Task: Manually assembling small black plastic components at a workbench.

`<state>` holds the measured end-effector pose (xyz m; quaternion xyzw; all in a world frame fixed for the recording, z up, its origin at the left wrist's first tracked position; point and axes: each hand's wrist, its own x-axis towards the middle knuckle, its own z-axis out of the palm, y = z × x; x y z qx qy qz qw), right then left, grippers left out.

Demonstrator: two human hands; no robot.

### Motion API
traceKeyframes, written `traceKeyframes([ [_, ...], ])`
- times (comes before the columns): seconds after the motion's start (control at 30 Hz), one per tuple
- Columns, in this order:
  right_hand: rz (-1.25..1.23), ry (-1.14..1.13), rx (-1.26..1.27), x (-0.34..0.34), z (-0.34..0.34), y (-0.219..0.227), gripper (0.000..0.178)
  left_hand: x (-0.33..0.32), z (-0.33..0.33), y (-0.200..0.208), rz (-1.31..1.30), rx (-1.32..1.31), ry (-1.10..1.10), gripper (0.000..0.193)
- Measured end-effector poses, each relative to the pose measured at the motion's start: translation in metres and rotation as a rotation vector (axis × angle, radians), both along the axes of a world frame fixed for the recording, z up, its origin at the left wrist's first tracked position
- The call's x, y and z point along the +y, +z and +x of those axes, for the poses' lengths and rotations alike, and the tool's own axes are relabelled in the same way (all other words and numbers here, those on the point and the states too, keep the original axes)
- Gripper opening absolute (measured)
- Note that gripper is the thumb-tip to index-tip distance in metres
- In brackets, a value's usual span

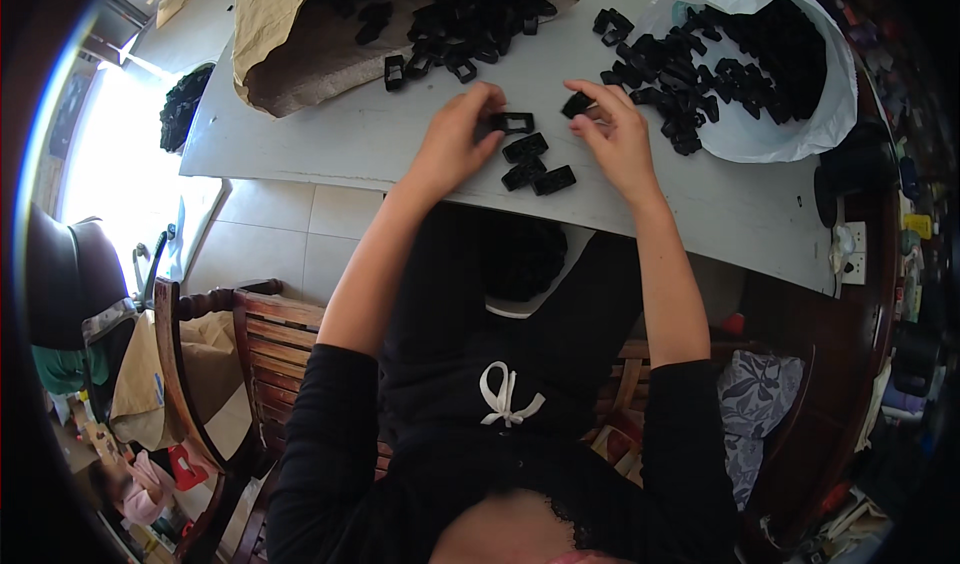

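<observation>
At the table's front edge, my left hand has its thumb and fingers around one end of a black rectangular frame-like plastic part. Across from it, my right hand pinches a small black plastic part at its fingertips. Between the two hands lie three more black parts, close together: one upper part, one lower left part and one lower right part. My fingers partly cover both held pieces.
An open brown paper bag at the back left spills black parts. A white plastic bag at the right holds more, with a heap of parts before it. Below the table edge, a container of black items sits between my legs.
</observation>
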<state>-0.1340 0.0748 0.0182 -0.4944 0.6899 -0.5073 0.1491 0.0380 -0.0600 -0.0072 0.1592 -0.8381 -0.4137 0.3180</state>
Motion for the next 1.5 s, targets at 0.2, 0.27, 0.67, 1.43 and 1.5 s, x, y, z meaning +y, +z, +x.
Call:
traceKeyframes([
  [0.2, 0.012, 0.069, 0.234, -0.008, 0.015, -0.002, 0.026, 0.004, -0.013, 0.002, 0.153, -0.038, -0.099, 0.044],
  [0.27, -0.001, 0.025, 0.471, -0.005, 0.014, -0.004, 0.025, 0.003, -0.012, 0.002, 0.178, -0.017, -0.104, 0.044],
  [0.67, 0.01, -0.023, 0.628, 0.004, 0.022, 0.001, 0.05, 0.006, -0.005, 0.001, 0.174, -0.042, -0.083, 0.044],
  [1.43, 0.082, -0.373, 0.535, -0.007, -0.013, 0.002, 0.021, 0.0, -0.009, 0.016, -0.305, -0.242, 0.214, 0.019],
  [1.5, 0.2, -0.433, 0.585, -0.016, -0.03, -0.003, 0.019, 0.0, -0.01, 0.02, -0.258, -0.203, 0.233, 0.023],
])
